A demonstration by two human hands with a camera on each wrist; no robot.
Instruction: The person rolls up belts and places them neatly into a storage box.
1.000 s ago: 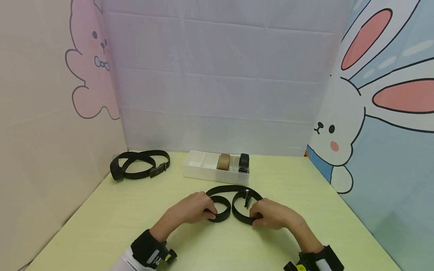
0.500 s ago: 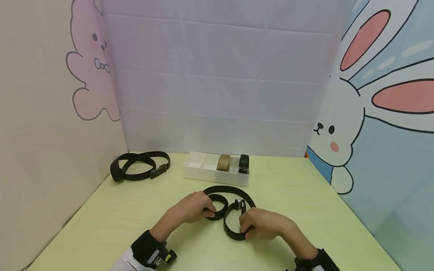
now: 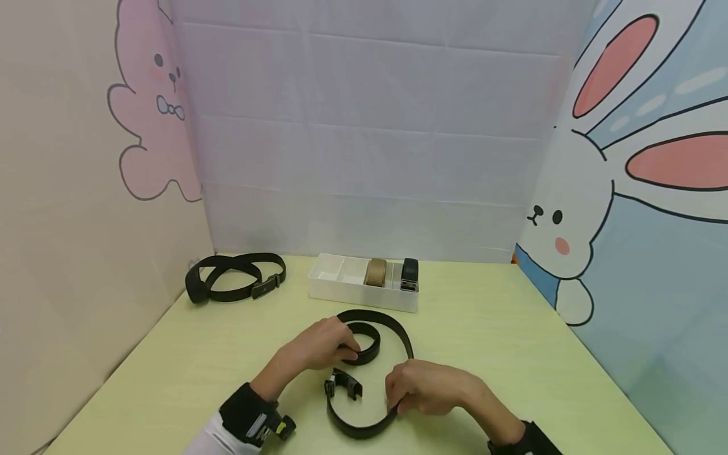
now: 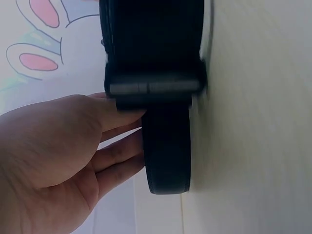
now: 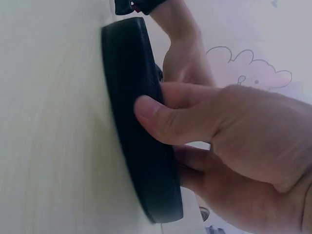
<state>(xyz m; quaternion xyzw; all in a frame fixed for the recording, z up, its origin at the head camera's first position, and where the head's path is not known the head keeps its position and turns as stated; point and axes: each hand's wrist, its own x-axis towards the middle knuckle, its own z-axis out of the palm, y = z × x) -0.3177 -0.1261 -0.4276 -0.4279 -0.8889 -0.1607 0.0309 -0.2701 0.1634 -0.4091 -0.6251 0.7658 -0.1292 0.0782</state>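
A black belt [image 3: 392, 328] lies in an S-shaped curve on the pale green table [image 3: 500, 354]. My left hand [image 3: 324, 344] pinches the small coiled end [image 3: 364, 344] of it; the left wrist view shows my fingers [image 4: 117, 161] against the strap [image 4: 165, 146]. Nearer the front edge, my right hand [image 3: 423, 388] pinches the strap's lower loop [image 3: 355, 426], thumb [image 5: 165, 117] over the band [image 5: 141, 126] in the right wrist view. The buckle end [image 3: 342, 383] sits between my hands.
A white divider tray [image 3: 341, 291] at the back holds a rolled tan belt [image 3: 375, 272] and a rolled black belt [image 3: 409, 273]. Another loose black belt [image 3: 236, 284] lies at the back left. Panels with cartoon rabbits wall in the table on three sides.
My right hand has drawn its part of the belt toward me and to the left, widening that loop. The buckle end has swung down between my hands. My left hand stayed put.
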